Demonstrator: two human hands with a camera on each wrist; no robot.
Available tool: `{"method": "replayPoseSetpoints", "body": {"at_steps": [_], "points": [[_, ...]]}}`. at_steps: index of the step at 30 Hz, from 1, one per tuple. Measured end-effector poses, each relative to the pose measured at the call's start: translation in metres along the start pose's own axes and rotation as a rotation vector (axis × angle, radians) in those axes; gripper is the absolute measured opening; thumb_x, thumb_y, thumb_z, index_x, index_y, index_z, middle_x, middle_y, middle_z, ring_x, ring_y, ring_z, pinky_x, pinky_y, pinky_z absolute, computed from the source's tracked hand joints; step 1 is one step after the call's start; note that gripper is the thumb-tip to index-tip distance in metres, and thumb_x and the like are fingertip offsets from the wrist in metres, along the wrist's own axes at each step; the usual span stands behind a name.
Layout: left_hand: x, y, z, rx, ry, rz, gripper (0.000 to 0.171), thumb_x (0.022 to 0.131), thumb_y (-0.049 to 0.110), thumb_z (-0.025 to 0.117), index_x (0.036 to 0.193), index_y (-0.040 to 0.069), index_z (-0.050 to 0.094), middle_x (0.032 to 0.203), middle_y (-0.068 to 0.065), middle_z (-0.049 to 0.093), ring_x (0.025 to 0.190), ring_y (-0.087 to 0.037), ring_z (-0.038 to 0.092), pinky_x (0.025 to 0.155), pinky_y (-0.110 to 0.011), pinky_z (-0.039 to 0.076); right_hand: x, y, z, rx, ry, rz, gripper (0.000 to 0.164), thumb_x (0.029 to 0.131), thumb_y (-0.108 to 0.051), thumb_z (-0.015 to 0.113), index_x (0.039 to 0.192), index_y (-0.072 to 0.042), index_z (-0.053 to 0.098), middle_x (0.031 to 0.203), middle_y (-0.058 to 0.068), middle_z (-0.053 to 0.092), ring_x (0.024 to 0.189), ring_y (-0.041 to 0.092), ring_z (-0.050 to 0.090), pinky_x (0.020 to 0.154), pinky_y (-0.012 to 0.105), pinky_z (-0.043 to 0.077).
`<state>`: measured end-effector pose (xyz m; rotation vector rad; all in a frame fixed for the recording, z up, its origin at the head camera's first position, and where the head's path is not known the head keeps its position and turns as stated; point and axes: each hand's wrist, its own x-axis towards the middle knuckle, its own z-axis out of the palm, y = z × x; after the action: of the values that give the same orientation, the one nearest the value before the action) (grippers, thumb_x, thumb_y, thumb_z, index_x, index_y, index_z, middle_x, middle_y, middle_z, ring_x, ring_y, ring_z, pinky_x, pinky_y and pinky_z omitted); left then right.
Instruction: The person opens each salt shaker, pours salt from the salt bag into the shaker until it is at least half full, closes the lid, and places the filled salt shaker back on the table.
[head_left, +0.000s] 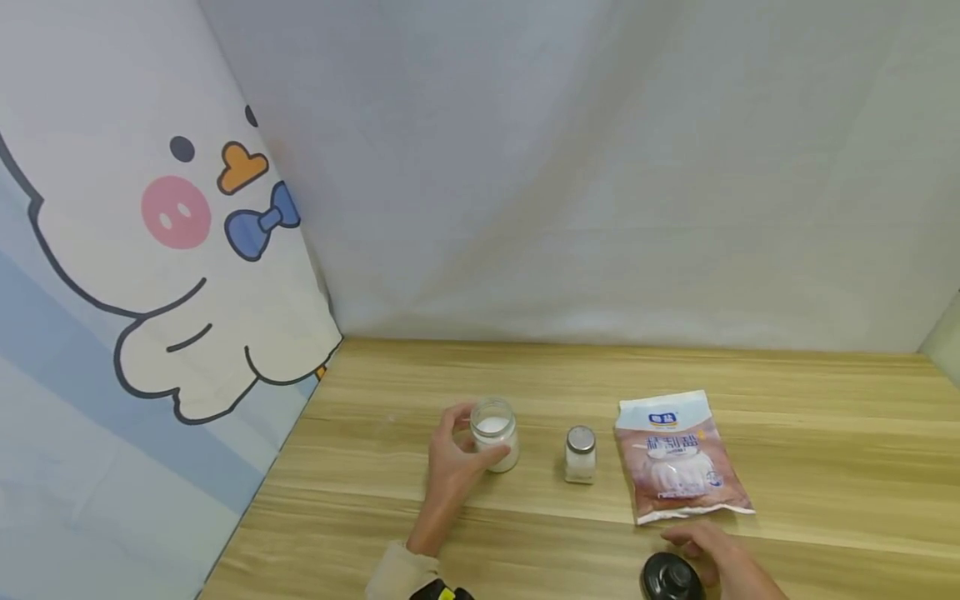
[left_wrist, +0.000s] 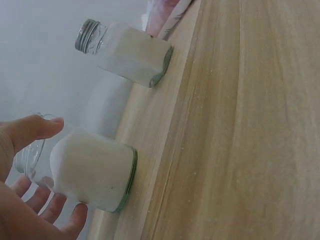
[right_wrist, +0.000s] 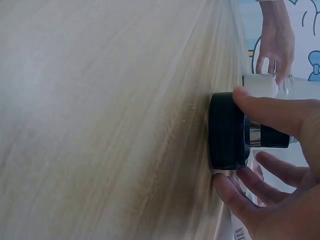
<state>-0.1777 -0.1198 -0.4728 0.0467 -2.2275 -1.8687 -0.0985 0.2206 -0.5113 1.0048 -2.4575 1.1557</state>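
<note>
A lidless glass jar (head_left: 501,432) of white powder stands upright on the wooden table. My left hand (head_left: 452,468) holds it, the thumb across its near side and the fingers around the far side. In the left wrist view the powder slopes inside the jar (left_wrist: 95,167). At the near right, a round black lid (head_left: 672,577) with a knob lies on the table, knob up. My right hand (head_left: 720,557) is at its edge; in the right wrist view the thumb and fingertips grip opposite sides of the lid (right_wrist: 227,131).
Right of the jar stands a small glass bottle (head_left: 581,467) with a silver cap and white contents. A pink and white printed bag (head_left: 675,467) lies flat farther right. A pale curtain (head_left: 600,208) backs the table, and a cartoon-printed cloth (head_left: 97,233) hangs at left.
</note>
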Motion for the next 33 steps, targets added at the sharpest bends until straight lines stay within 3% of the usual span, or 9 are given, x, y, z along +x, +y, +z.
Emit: {"method": "replayPoseSetpoints", "body": {"at_steps": [8, 18, 23, 33], "points": [[0.0, -0.003, 0.0, 0.012, -0.015, -0.019, 0.064, 0.063, 0.008, 0.085, 0.119, 0.006, 0.054, 0.115, -0.012, 0.057, 0.106, -0.028, 0.051, 0.086, -0.043, 0.052, 0.003, 0.004, 0.005, 0.031, 0.035, -0.08, 0.067, 0.048, -0.025, 0.093, 0.105, -0.007, 0.061, 0.097, -0.005, 0.061, 0.082, 0.002, 0.056, 0.07, 0.01, 0.044], [0.0, -0.006, 0.0, 0.019, -0.003, -0.006, 0.064, 0.063, 0.007, 0.086, 0.119, 0.005, 0.054, 0.116, -0.012, 0.057, 0.105, -0.028, 0.052, 0.085, -0.043, 0.053, 0.004, 0.0, 0.005, 0.17, -0.009, 0.013, 0.062, 0.054, -0.023, 0.092, 0.104, -0.005, 0.06, 0.096, -0.008, 0.059, 0.081, -0.001, 0.055, 0.056, 0.017, 0.05], [0.0, -0.005, 0.001, 0.018, -0.008, -0.009, 0.065, 0.063, 0.007, 0.086, 0.12, 0.005, 0.054, 0.117, -0.011, 0.057, 0.106, -0.028, 0.051, 0.085, -0.043, 0.052, 0.008, -0.004, 0.003, 0.09, 0.007, 0.021, 0.064, 0.053, -0.029, 0.093, 0.105, -0.007, 0.062, 0.097, -0.008, 0.059, 0.082, -0.001, 0.054, 0.061, 0.019, 0.049], [-0.001, -0.005, 0.0, 0.011, -0.015, -0.024, 0.065, 0.064, 0.007, 0.085, 0.121, 0.006, 0.053, 0.119, -0.013, 0.056, 0.107, -0.028, 0.05, 0.086, -0.042, 0.052, 0.033, -0.033, -0.015, 0.02, 0.054, 0.065, 0.065, 0.05, -0.012, 0.092, 0.107, -0.011, 0.062, 0.099, -0.005, 0.06, 0.077, 0.001, 0.054, 0.056, 0.019, 0.051]]}}
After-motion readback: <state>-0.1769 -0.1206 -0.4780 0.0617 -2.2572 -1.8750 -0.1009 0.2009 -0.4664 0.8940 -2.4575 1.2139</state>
